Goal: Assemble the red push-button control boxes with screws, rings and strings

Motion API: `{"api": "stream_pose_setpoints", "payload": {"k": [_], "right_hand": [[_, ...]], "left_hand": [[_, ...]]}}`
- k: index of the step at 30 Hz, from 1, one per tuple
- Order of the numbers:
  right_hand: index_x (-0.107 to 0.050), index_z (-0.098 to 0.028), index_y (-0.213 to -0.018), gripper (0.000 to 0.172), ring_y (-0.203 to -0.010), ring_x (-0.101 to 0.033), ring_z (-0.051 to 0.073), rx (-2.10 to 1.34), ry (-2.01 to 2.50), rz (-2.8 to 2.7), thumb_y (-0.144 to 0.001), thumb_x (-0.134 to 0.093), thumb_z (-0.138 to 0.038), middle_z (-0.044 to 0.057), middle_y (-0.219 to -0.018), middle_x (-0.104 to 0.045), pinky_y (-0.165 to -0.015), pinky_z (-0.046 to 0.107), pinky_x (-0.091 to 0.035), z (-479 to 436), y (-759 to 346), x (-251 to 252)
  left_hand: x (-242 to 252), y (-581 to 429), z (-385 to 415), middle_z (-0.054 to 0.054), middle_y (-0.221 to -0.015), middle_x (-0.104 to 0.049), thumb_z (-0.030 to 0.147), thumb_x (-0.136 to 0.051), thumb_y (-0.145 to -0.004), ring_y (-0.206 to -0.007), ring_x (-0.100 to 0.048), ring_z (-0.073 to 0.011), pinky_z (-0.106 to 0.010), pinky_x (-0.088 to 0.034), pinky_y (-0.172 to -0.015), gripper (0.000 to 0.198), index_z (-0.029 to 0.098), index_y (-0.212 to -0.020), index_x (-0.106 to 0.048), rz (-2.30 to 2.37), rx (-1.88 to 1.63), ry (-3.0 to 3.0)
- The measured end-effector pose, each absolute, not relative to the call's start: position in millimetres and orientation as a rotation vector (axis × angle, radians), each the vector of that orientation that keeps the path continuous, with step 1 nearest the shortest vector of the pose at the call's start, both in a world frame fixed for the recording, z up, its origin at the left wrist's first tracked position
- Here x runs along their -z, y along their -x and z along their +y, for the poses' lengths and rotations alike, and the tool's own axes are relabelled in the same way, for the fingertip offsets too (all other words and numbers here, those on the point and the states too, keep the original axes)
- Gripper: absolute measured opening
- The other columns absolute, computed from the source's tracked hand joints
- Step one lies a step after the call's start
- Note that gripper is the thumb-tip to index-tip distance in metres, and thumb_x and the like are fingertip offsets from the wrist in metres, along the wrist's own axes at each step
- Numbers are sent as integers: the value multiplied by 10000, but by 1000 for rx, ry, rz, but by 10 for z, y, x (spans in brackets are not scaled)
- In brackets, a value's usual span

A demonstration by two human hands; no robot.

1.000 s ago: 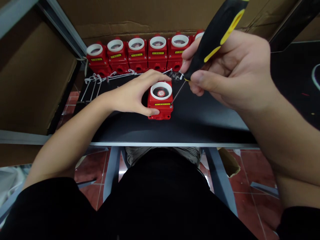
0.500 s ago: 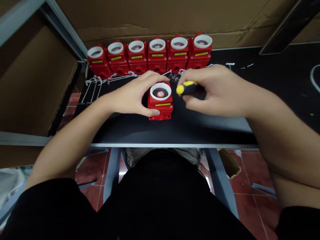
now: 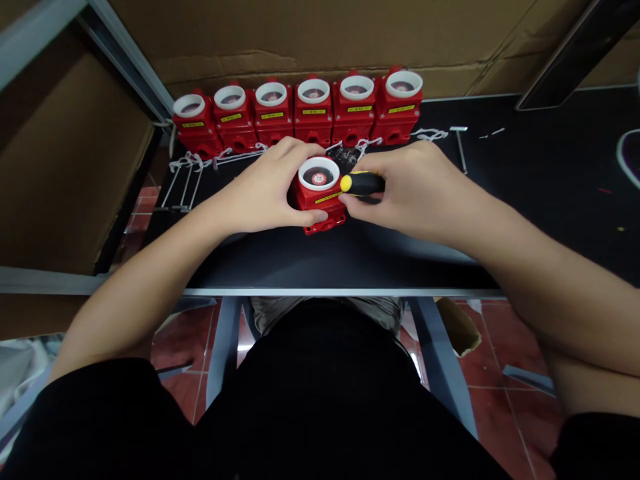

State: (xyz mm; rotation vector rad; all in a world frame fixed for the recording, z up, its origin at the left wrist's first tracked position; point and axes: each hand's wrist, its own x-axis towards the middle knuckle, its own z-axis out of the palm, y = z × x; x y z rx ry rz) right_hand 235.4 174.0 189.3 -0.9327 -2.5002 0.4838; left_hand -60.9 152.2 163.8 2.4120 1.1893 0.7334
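Note:
A red box-shaped alarm unit [image 3: 325,203] with a white ring and a dark round window stands on the black table. My left hand [image 3: 273,190] is wrapped round its left side, thumb across the front and fingers behind. In my right hand [image 3: 400,183] is a screwdriver [image 3: 365,183] with a yellow and black handle, held at the unit's right side. The yellow handle end faces me; the shaft and tip are hidden. A yellow label runs below the ring, partly covered near the right fingers.
Several similar red units [image 3: 313,113] stand in a row at the back, against a cardboard wall [image 3: 310,40]. White cords [image 3: 197,160] and thin metal hammers [image 3: 459,143] lie in front and beside them. A dark slanted post [image 3: 565,60] rises at the back right.
My right hand has moved left with the screwdriver, up to the unit. The held unit has turned slightly, its base shifting right, with my left hand still round it.

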Motion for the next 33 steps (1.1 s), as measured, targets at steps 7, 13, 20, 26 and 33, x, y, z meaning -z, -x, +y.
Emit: {"api": "stream_pose_setpoints", "payload": {"k": [7, 13, 20, 26, 33], "right_hand": [[-512, -255, -796, 355, -691, -621, 217, -389, 1269, -2547, -969, -807, -161, 27, -732, -652, -770, 401, -456, 1567, -2166, -2135], [-479, -266, -819, 358, -753, -640, 251, -383, 1316, -2531, -974, -772, -133, 60, -800, -696, -793, 425, -489, 1570, -2153, -2127], [-602, -249, -806, 313, -686, -547, 196, -647, 1297, -2477, -1032, -808, -183, 16, -746, -637, -747, 410, -470, 1687, -2201, -2101], [-544, -254, -722, 404, -659, -518, 185, -696, 1346, -2385, -967, -814, -80, 10, -693, -612, -733, 424, -467, 1704, -2168, -2079], [-551, -270, -767, 346, -745, -628, 267, -605, 1334, -2346, -895, -844, -136, 43, -749, -659, -859, 487, -540, 1710, -2162, -2014]], "left_hand": [[-1788, 443, 1353, -111, -1599, -744, 684, -974, -842, -1482, -713, -464, -674, -562, -1345, 792, 373, -1531, -738, 1444, -636, -2351], [-1790, 392, 1319, -132, -1606, -743, 635, -947, -877, -1545, -691, -476, -698, -541, -1386, 784, 349, -1570, -719, 1495, -626, -2358], [-1797, 375, 1290, -172, -1643, -723, 589, -946, -895, -1572, -683, -493, -696, -541, -1402, 837, 285, -1630, -688, 1535, -615, -2357], [-1791, 349, 1261, -177, -1643, -724, 538, -955, -887, -1572, -682, -500, -719, -548, -1392, 822, 290, -1621, -682, 1563, -629, -2351], [-1791, 311, 1240, -169, -1638, -724, 526, -950, -885, -1594, -682, -489, -692, -544, -1404, 837, 284, -1639, -679, 1622, -623, -2341]]}}
